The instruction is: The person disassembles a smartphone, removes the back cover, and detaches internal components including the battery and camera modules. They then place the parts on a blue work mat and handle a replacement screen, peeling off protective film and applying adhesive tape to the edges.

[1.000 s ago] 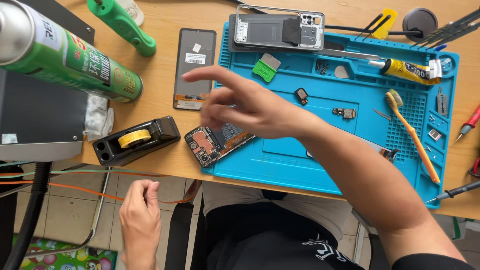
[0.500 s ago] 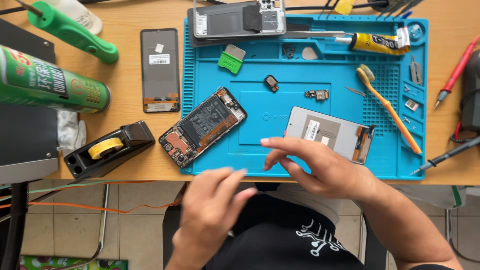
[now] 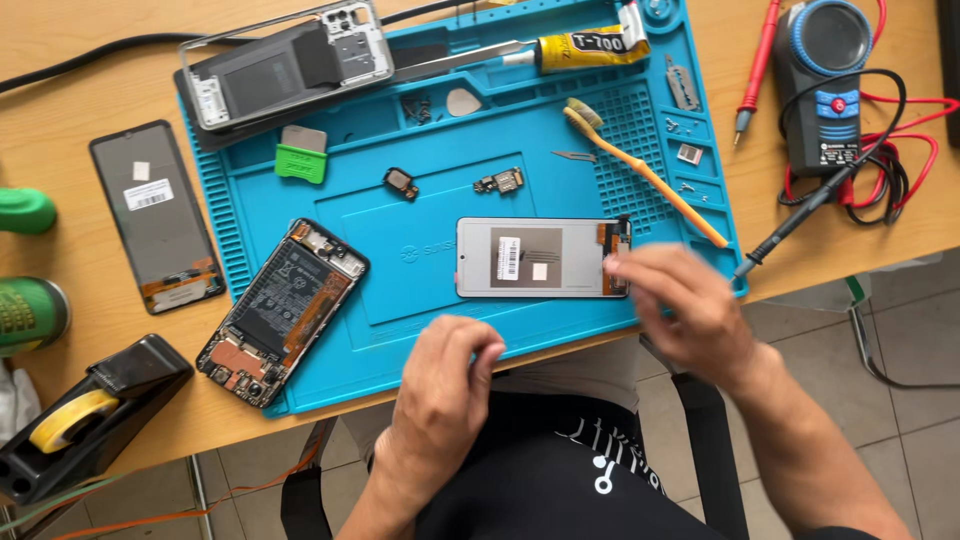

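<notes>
While the right hand [image 3: 690, 305] blurs at the right end of the grey screen panel [image 3: 540, 258], its fingers look loosely spread over the panel's orange-brown cable end; whether they pinch it, cannot tell. Panel lies flat, back side up, near the front middle of the blue mat [image 3: 420, 300]. Left hand [image 3: 445, 385] sits just off the mat's front edge, fingers curled in, holding nothing visible, near the panel but apart from it.

On the mat, left of the panel: open phone [image 3: 283, 312] with battery showing, tilted, its lower corner over the mat edge. Behind the panel: two small loose parts [image 3: 500, 181], a green block [image 3: 300, 162], an orange toothbrush [image 3: 650, 175] running diagonally toward the right hand, a glue tube [image 3: 585, 48] and a phone frame [image 3: 285, 65] at the back edge. Nothing lies between the hands and the panel.

Off the mat on the wooden surface [image 3: 80, 110]: a dark screen [image 3: 160, 215] at left, a tape dispenser [image 3: 85, 415] at front left, a green can [image 3: 25, 315]. At right, a blue meter [image 3: 830, 70] with red and black leads, one probe tip reaching the mat's right edge.
</notes>
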